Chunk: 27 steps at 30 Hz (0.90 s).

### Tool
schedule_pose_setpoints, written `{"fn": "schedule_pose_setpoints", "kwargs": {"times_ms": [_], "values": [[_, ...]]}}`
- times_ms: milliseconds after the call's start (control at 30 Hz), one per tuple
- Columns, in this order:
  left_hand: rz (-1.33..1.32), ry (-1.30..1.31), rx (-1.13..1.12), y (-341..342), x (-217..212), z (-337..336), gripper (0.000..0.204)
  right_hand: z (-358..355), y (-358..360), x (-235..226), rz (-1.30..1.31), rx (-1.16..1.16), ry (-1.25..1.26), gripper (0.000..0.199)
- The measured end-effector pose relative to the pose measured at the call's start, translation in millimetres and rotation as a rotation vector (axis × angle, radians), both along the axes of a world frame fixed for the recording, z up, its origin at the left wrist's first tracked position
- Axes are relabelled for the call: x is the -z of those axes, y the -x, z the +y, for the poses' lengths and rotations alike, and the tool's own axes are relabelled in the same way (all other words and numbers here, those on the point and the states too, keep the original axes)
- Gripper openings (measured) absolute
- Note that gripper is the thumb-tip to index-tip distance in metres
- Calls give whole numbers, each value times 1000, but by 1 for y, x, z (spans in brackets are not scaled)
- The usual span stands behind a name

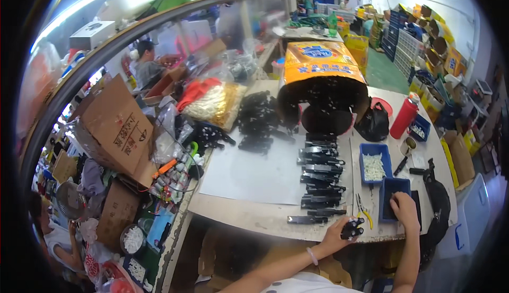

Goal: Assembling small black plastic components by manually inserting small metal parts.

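My left hand (333, 240) is closed around a small black plastic part (352, 228) at the table's near edge. My right hand (406, 209) reaches over the near blue bin (395, 185); its fingertips dip inside and cannot be made out, nor can anything in them. Between the hands lie pliers with yellow handles (366, 214). A column of black plastic parts (322, 175) stretches away from my left hand along a white sheet (253, 174). Just beyond the near bin, a second blue bin (374, 163) holds small white pieces.
An orange sack (321, 62) lies open toward me, dark inside, beside a heap of black parts (260, 115). On the right are a red bottle (404, 115), a black bag (373, 122) and a black strap-like item (438, 197). Cardboard boxes (119, 126) crowd the left.
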<state>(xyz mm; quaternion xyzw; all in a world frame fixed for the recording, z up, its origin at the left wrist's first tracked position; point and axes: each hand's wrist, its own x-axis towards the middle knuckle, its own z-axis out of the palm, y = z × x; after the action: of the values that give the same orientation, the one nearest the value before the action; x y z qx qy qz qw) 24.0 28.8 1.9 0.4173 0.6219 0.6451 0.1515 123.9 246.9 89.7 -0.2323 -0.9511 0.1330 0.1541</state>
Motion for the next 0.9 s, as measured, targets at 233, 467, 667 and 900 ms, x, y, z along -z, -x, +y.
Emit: {"fn": "schedule_pose_setpoints", "kwargs": {"times_ms": [233,467,667,900], "values": [[47,-9,42,9,6,-2,54,-38,0,-34,300,96,316,11],[-6,61,35,7,1,-8,57,-92,3,-51,319,-275,394,11],[0,33,37,5,1,-4,56,-98,9,-47,311,-286,278,7],[-80,82,27,6,7,-6,59,-104,17,-38,385,-333,268,9]]}}
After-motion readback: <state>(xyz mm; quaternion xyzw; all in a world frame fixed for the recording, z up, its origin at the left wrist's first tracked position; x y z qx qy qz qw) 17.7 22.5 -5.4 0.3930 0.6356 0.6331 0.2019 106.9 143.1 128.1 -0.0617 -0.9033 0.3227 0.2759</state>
